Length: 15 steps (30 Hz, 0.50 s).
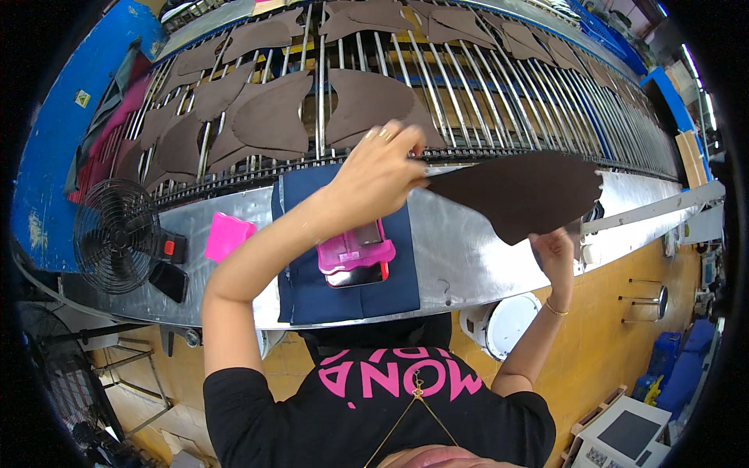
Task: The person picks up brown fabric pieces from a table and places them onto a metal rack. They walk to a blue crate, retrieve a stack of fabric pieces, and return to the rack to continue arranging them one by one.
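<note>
Left hand (380, 168) raised, wrist bent, fingers pinched on brown piece (523, 191). Right hand (555, 251) grips its near edge from below, above the metal ledge (460, 257).

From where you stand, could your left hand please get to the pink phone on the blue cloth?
Probably yes, once free. The left hand now grips the brown piece together with the right hand. The phone lies just below it on the cloth, with nothing between them.

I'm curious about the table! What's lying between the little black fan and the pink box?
In the head view, a bright pink piece lies on the metal table between the fan and the pink box.
</note>
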{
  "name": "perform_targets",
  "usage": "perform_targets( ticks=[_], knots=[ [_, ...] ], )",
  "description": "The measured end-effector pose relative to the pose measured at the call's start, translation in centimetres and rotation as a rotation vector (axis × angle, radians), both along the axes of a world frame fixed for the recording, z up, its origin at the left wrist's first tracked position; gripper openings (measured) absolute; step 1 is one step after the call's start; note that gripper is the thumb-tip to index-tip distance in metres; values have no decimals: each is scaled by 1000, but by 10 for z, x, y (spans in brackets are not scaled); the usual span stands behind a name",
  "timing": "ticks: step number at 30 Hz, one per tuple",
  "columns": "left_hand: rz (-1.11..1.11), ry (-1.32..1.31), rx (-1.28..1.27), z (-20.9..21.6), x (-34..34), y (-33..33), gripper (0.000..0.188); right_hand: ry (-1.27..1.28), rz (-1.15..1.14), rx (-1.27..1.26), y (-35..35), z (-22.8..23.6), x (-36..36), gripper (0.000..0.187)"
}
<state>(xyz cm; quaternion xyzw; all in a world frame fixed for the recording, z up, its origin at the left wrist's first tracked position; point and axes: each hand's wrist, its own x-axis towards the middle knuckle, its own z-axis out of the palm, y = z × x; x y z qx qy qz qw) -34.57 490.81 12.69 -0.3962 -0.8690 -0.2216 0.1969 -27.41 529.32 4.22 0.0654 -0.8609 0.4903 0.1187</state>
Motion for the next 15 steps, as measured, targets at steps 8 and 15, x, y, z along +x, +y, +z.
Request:
perform_targets(
  ticks=[8,15],
  knots=[
    [92,604,-99,73,-90,52,9,45,-101,116,-59,71,-69,45],
    [196,450,41,106,-102,10,41,-106,51,-271,-157,-17,-192,32]
  ],
)
